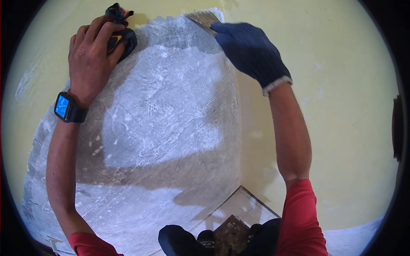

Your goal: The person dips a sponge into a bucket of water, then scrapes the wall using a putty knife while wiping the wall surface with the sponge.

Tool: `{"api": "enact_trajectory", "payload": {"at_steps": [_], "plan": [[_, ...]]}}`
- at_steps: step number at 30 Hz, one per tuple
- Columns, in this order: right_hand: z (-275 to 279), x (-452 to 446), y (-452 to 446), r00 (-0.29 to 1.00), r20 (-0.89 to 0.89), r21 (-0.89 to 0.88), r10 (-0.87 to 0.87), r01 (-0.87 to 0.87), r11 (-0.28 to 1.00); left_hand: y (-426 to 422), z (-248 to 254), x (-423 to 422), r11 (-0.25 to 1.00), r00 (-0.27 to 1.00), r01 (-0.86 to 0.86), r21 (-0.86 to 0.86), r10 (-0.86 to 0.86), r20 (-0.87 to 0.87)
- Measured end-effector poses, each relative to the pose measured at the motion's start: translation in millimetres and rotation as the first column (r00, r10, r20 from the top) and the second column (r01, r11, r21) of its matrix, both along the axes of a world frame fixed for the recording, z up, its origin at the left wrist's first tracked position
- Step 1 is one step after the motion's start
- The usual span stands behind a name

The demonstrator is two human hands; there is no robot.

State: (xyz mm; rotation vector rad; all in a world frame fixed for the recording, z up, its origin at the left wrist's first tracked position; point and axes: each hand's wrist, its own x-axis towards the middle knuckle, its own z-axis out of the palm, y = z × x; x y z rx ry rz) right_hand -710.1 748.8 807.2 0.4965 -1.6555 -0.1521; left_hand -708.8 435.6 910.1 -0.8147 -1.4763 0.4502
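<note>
My right hand (252, 51), in a dark knitted glove with a pale cuff, grips a scraper (203, 19). Its wide, stained blade lies against the wall at the top edge of a bare grey patch (166, 102). Yellow paint (341, 106) borders the patch above and on the right. Bare and bent at the fingers, my left hand (90, 57) clutches a crumpled black and orange cloth (120, 13) against the wall at the patch's upper left. Part of the cloth is hidden under the fingers. A smartwatch (64, 106) is on that wrist.
Below are my dark-clothed legs (181, 241) and a worn brown surface (232, 234) between them. Light tiles (245, 205) meet the wall there. A dark object (397, 128) stands at the far right edge. Shadows of my arms cross the grey patch.
</note>
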Motion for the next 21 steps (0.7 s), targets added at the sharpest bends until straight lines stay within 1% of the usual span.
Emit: {"api": "enact_trajectory", "payload": {"at_steps": [1,2,4,5,7,8,10,11,13,14,16,17,19,20,21], "plan": [[-8.4,-1.9,-0.9,0.996,0.063,-0.12,0.069,-0.061,0.991,-0.4,0.8,0.3,1.0,1.0,-0.006,-0.01,0.006,0.004],[-8.8,-6.3,-1.7,0.996,0.061,-0.112,0.066,-0.059,0.992,-0.8,1.0,0.3,1.0,1.0,-0.007,-0.015,0.008,0.006],[-4.8,-11.2,0.5,0.999,-0.027,-0.035,0.03,-0.031,0.999,-0.7,-0.1,0.4,1.0,1.0,-0.006,0.002,0.006,0.008],[-3.5,-12.1,4.1,0.999,-0.028,-0.035,0.028,-0.029,0.999,0.6,-0.4,0.2,1.0,1.0,-0.008,0.006,0.008,0.014],[2.4,-5.4,5.7,0.997,0.076,-0.004,-0.01,0.011,1.0,2.6,-1.5,1.1,1.0,1.0,-0.004,0.006,0.004,0.024],[-1.6,-8.2,5.1,0.997,0.076,-0.012,-0.01,0.011,1.0,1.7,0.7,1.9,1.0,1.0,-0.004,0.002,0.003,0.027],[-7.6,-10.6,3.7,0.993,0.061,-0.064,0.102,-0.098,0.993,0.4,1.2,2.1,1.0,0.999,0.001,-0.003,-0.001,0.034],[-3.0,-13.6,6.7,0.994,0.056,-0.052,0.096,-0.093,0.994,1.2,0.8,1.8,1.0,0.999,0.005,0.0,-0.005,0.034],[11.7,-10.9,0.8,0.987,0.148,-0.082,0.055,-0.043,0.996,2.4,-1.2,1.5,1.0,1.0,0.01,0.015,-0.011,0.028],[7.7,-10.4,3.6,0.988,0.144,-0.089,0.057,-0.044,0.995,2.4,-0.5,1.8,1.0,1.0,0.012,0.015,-0.012,0.028],[-8.4,-9.5,6.8,0.999,0.016,-0.014,0.049,-0.049,0.999,2.2,-0.3,3.4,1.0,0.999,-0.016,0.01,0.015,0.047],[-9.9,-13.4,6.0,0.999,0.013,-0.012,0.048,-0.048,0.999,1.7,-0.4,4.1,0.999,0.997,-0.039,0.02,0.038,0.061],[-6.2,-18.2,4.4,0.994,0.015,-0.079,0.111,-0.109,0.991,1.3,-0.6,5.1,0.998,0.997,-0.045,0.032,0.043,0.063],[-2.9,-20.7,7.8,0.994,0.013,-0.085,0.111,-0.11,0.99,2.6,-0.5,5.0,0.998,0.996,-0.053,0.032,0.051,0.074],[6.6,-17.7,10.5,0.999,0.021,-0.003,0.025,-0.025,1.0,4.5,0.4,4.3,0.998,0.996,-0.052,0.024,0.05,0.073]]}}
